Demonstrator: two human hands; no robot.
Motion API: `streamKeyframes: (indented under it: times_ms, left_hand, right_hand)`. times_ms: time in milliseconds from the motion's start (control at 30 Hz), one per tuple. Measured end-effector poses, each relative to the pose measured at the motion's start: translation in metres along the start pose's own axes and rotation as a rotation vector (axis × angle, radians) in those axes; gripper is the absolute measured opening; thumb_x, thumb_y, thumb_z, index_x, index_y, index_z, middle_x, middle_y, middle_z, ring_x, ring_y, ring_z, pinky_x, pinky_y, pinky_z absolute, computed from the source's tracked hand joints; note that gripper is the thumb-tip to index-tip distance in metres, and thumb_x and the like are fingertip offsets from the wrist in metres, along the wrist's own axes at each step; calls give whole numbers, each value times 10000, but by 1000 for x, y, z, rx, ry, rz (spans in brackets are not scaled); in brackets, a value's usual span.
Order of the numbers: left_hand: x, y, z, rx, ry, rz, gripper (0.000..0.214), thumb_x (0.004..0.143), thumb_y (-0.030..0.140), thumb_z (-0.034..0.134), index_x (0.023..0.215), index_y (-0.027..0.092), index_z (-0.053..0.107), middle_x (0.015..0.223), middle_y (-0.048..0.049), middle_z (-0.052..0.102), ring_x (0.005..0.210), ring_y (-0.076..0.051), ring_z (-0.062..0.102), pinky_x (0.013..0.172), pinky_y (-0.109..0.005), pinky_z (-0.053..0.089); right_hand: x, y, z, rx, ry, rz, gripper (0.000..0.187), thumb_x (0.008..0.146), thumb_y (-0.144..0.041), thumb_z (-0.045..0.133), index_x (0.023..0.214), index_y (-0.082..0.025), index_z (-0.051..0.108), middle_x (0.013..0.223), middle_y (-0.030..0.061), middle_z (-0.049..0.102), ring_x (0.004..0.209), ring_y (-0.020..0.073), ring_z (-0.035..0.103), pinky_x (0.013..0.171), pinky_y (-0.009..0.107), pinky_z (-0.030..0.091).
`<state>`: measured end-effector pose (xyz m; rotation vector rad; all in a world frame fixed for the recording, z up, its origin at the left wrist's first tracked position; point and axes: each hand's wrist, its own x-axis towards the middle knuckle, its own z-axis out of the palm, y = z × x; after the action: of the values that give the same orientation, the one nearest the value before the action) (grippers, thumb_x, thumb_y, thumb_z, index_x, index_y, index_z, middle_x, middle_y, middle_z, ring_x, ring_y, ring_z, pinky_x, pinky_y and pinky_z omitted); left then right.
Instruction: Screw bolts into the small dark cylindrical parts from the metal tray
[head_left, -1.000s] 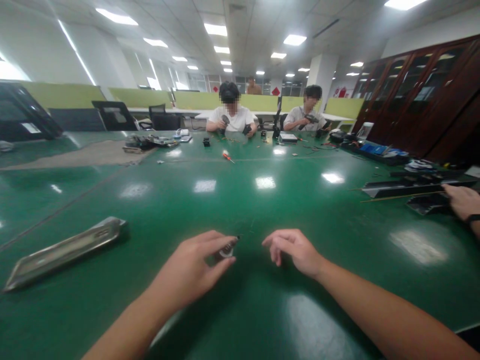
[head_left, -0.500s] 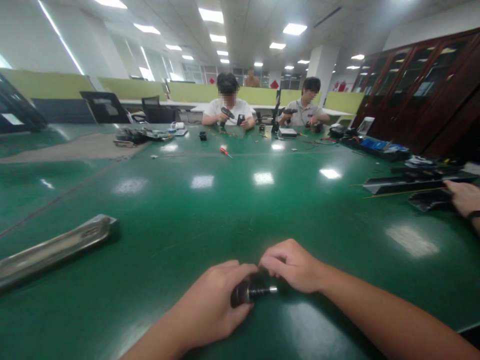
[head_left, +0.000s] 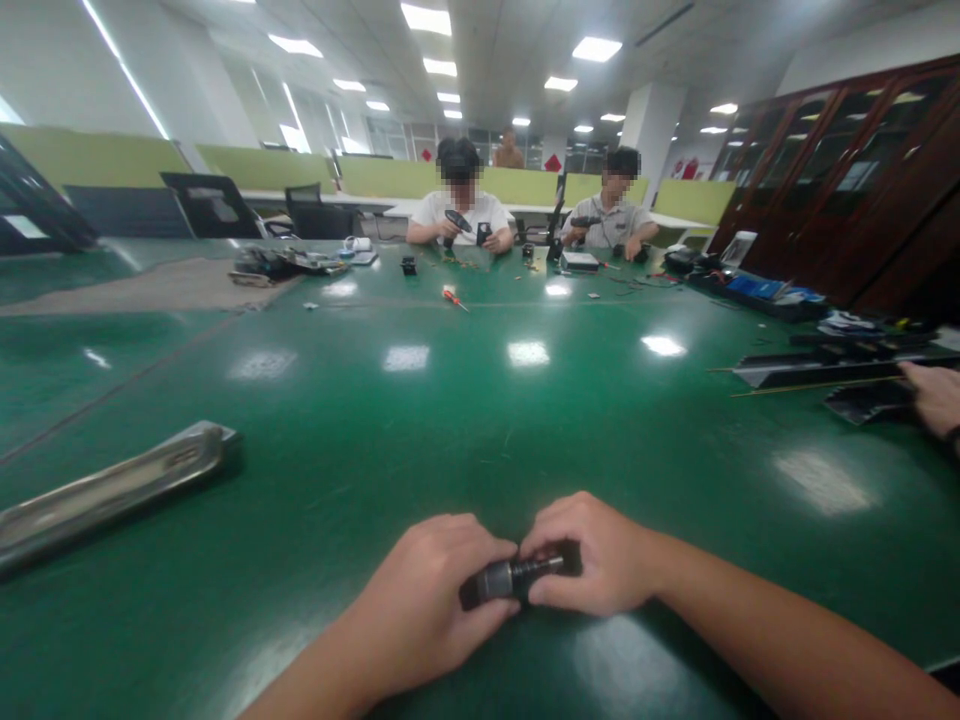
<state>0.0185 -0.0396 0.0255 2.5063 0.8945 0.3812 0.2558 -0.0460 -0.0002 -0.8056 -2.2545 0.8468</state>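
Note:
Both of my hands meet low over the green table, near its front edge. My left hand is wrapped round a small dark cylindrical part that lies sideways with a thin metal shaft at its right end. My right hand is closed over that shaft end, fingers curled on top and thumb beneath. Most of the part is hidden by my fingers.
A long grey metal strip lies to the left. Another person's hand rests on dark parts at the right edge. Two people sit at the far side with tools; a red screwdriver and small parts lie before them.
A second ago my hands were apart, the left pinching the part. They have come together nearer to me, and my right hand now grips the part's shaft end.

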Motion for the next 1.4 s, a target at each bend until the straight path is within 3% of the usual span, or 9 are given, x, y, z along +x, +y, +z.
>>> streamKeyframes:
  times_ms: [167,333,933,1400]
  left_hand:
    - [0,0,4,-63,38,-52,311,788,244,716,1099,256,707,940,-15,747,871,-211,671,800,-336,488]
    - [0,2,6,-73,82,-123,208,774,280,733,980,246,726,858,-8,734,827,-214,672,755,-331,487]
    - [-2,2,7,-58,128,-75,233,762,270,746,992,232,738,843,-28,737,800,-217,678,727,-328,496]
    - [-3,1,6,-62,95,-76,230,765,270,729,991,226,741,860,-38,740,813,-227,671,744,-351,501]
  right_hand:
    - [-1,1,3,-84,20,-37,186,822,-292,666,917,-154,747,726,33,692,637,155,608,651,260,453]
    - [0,2,5,-114,67,-81,147,827,-281,664,885,-165,735,722,26,710,637,158,631,664,266,461]
    - [0,3,4,-198,34,-113,167,872,-282,622,859,-161,737,708,35,719,623,167,654,665,291,476]
    - [-1,5,4,-188,35,-124,155,851,-297,639,822,-171,724,667,25,694,592,162,626,644,285,460]
